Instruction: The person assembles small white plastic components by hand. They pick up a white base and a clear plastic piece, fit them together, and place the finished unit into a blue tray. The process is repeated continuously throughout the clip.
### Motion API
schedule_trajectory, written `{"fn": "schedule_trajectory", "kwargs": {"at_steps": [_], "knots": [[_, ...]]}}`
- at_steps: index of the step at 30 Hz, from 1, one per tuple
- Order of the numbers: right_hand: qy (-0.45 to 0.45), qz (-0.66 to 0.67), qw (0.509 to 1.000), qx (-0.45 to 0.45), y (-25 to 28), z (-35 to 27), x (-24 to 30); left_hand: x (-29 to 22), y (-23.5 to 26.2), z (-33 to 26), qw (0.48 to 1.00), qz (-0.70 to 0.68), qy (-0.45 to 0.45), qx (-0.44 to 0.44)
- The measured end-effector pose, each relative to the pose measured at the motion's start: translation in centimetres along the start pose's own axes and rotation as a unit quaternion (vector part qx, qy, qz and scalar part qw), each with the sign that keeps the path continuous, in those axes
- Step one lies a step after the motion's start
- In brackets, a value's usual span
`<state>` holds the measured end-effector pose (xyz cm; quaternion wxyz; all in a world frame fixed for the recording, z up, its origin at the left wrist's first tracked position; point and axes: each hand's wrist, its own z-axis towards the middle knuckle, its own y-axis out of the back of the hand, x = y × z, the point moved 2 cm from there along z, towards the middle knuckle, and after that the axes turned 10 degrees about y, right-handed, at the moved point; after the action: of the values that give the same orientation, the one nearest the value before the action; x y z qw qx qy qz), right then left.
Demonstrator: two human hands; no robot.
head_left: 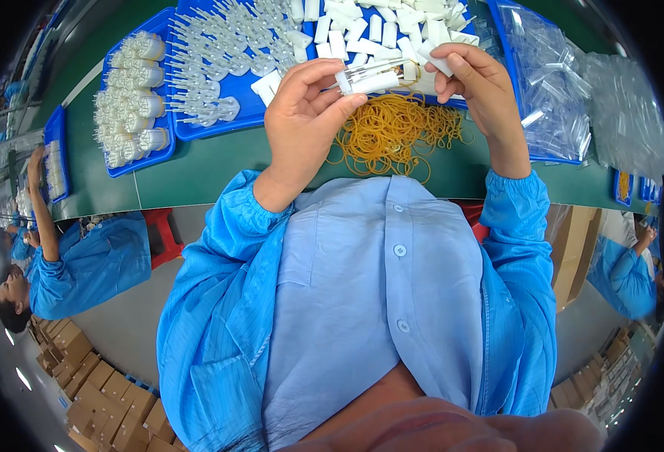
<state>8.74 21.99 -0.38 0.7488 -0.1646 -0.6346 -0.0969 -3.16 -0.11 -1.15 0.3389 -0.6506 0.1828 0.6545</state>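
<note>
My left hand (300, 120) pinches the base of a clear pronged plastic part (362, 74), whose thin rods point right. A white block (376, 83) lies along the rods. My right hand (484, 87) grips another white block (436, 59) between thumb and fingers, close to the rod tips. Something thin and yellowish, perhaps a rubber band, shows between the hands; its exact path is too small to tell. Below them a loose heap of yellow rubber bands (392, 132) lies on the green table (196, 184).
A blue tray (141, 162) holds white assembled bundles at left. Beside it are clear pronged parts (223, 60) and white blocks (354, 30) in blue trays. Clear plastic pieces (554, 83) and plastic bags (622, 105) lie at right. Co-workers in blue (95, 260) sit either side.
</note>
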Motion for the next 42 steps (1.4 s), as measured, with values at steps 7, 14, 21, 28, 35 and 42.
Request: {"fn": "schedule_trajectory", "kwargs": {"at_steps": [7, 14, 21, 28, 35, 42], "knots": [[0.049, -0.196, 0.977, -0.072, -1.3, -0.7, 1.3, -0.2, -0.1, -0.1, 0.992, 0.097, -0.083, 0.005], [0.125, -0.261, 0.957, -0.024, -2.1, -1.0, 3.5, -0.3, 0.1, -0.3, 0.984, 0.137, -0.118, 0.001], [0.123, -0.157, 0.979, -0.039, -2.2, -0.6, 3.7, -0.6, 0.4, -0.4, 0.977, 0.146, -0.149, -0.052], [0.086, -0.121, 0.986, -0.080, -1.6, -0.2, 3.0, -0.7, 0.5, -0.5, 0.965, 0.172, -0.186, -0.075], [0.053, -0.078, 0.994, -0.049, -2.8, 0.1, 2.6, -0.8, 0.7, -0.8, 0.954, 0.217, -0.202, -0.042], [0.071, -0.057, 0.995, -0.037, -4.6, 0.2, 3.5, -1.7, 0.4, -0.5, 0.920, 0.300, -0.238, -0.083]]}}
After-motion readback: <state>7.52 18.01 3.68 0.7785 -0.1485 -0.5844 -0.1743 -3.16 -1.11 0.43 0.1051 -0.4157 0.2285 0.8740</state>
